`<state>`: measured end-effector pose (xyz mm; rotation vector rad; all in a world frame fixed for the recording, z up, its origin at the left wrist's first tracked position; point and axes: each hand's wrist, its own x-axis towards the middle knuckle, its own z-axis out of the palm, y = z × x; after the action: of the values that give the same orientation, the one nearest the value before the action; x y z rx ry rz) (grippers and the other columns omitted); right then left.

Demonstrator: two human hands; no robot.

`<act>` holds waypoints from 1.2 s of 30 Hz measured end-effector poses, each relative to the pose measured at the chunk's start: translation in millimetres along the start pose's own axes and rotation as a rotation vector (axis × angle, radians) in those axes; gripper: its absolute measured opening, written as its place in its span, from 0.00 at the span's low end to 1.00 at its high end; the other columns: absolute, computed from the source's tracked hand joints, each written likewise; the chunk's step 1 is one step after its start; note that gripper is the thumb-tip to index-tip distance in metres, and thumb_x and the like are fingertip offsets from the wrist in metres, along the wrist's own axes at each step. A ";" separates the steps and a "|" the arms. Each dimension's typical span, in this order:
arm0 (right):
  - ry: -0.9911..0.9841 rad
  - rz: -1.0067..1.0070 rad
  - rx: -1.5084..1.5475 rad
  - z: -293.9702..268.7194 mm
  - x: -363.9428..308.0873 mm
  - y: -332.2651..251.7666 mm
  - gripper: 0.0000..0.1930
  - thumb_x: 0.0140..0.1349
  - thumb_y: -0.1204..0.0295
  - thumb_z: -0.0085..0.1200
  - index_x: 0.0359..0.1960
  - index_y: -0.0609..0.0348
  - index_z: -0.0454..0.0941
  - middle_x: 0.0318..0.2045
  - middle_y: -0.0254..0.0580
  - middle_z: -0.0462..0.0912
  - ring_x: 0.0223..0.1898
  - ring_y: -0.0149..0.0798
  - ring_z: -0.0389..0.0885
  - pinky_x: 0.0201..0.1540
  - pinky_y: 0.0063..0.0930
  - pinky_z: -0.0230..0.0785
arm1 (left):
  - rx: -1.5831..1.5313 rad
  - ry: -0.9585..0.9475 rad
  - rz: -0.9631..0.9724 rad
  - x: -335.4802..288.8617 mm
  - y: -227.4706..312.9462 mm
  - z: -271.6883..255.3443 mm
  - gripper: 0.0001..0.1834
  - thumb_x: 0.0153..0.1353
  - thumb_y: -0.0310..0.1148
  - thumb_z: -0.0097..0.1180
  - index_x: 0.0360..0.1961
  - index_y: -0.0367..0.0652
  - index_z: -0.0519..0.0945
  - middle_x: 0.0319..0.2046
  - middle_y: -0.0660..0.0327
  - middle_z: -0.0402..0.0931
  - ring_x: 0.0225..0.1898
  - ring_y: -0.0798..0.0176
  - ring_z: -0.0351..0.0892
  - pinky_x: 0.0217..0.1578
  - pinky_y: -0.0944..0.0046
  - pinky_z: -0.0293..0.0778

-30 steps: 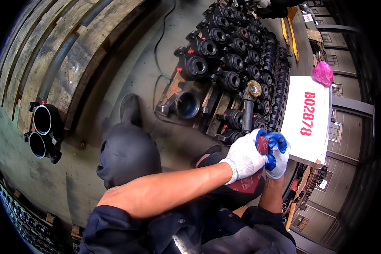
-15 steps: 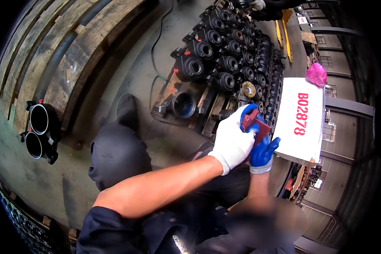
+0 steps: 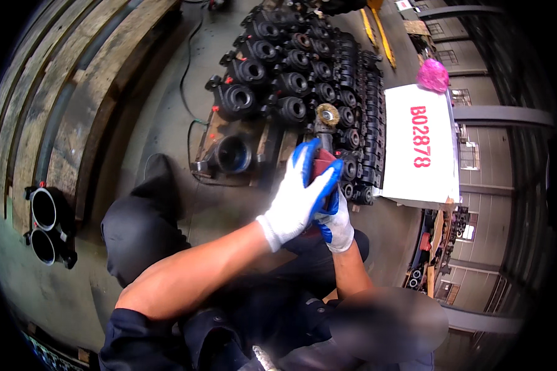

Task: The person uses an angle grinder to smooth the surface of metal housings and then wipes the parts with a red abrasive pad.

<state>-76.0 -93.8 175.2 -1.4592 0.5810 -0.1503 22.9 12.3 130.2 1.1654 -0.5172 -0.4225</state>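
Note:
My left hand (image 3: 296,191), in a white glove with blue-coated fingers, is closed around a dark red abrasive pad (image 3: 323,162). Its thumb and fingers lie on opposite sides of the pad. Just below and to the right, my right hand (image 3: 336,227) in a matching glove is curled against the pad's lower end; its fingertips are partly hidden. Right beyond the hands stands a brass-coloured wire wheel (image 3: 327,114) on a grey shaft (image 3: 322,131). A single black cylindrical housing (image 3: 233,154) with an open bore lies left of my hands.
Rows of black metal housings (image 3: 292,109) fill a pallet ahead. To the right are a white box (image 3: 418,145) with red print and a pink bundle (image 3: 433,75). Wooden pallets (image 3: 74,123) stand left, near two joined black rings (image 3: 45,210). A cable (image 3: 184,80) crosses the floor.
My right hand, spread beside the pad before, has come in under my left hand and curled against it. My left hand has turned over the pad. The whole view has shifted.

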 end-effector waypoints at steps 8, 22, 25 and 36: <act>-0.101 -0.032 -0.179 -28.4 -10.3 -11.0 0.46 0.60 0.76 0.73 0.77 0.65 0.58 0.68 0.43 0.73 0.65 0.36 0.75 0.70 0.34 0.68 | -0.337 0.010 -0.480 2.3 21.4 6.2 0.43 0.60 0.33 0.75 0.73 0.35 0.66 0.58 0.54 0.77 0.57 0.66 0.76 0.60 0.65 0.75; 0.174 -0.123 0.070 -62.1 -16.1 -6.6 0.17 0.74 0.78 0.52 0.62 0.69 0.77 0.51 0.44 0.87 0.50 0.37 0.87 0.57 0.33 0.80 | -0.634 -0.074 -0.579 -3.8 25.6 4.1 0.41 0.68 0.34 0.68 0.76 0.33 0.61 0.66 0.50 0.72 0.65 0.61 0.72 0.67 0.61 0.70; 0.172 -0.139 0.091 -62.2 -19.2 -9.5 0.17 0.74 0.77 0.53 0.62 0.68 0.77 0.49 0.43 0.87 0.49 0.35 0.87 0.55 0.30 0.80 | -0.541 -0.158 -0.559 -7.5 20.2 8.6 0.45 0.64 0.35 0.72 0.76 0.34 0.61 0.67 0.51 0.72 0.66 0.62 0.72 0.67 0.61 0.70; 0.014 -0.126 0.037 -15.8 -31.1 -35.2 0.30 0.67 0.66 0.68 0.66 0.70 0.74 0.59 0.46 0.83 0.58 0.40 0.83 0.66 0.35 0.73 | -0.238 -0.065 -0.582 -5.1 14.8 1.7 0.25 0.55 0.25 0.77 0.53 0.35 0.82 0.45 0.59 0.87 0.43 0.69 0.85 0.49 0.64 0.83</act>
<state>-101.0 -98.7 217.7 -1.4599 0.4955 -0.2691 18.5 19.0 143.8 1.0597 -0.1642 -0.9977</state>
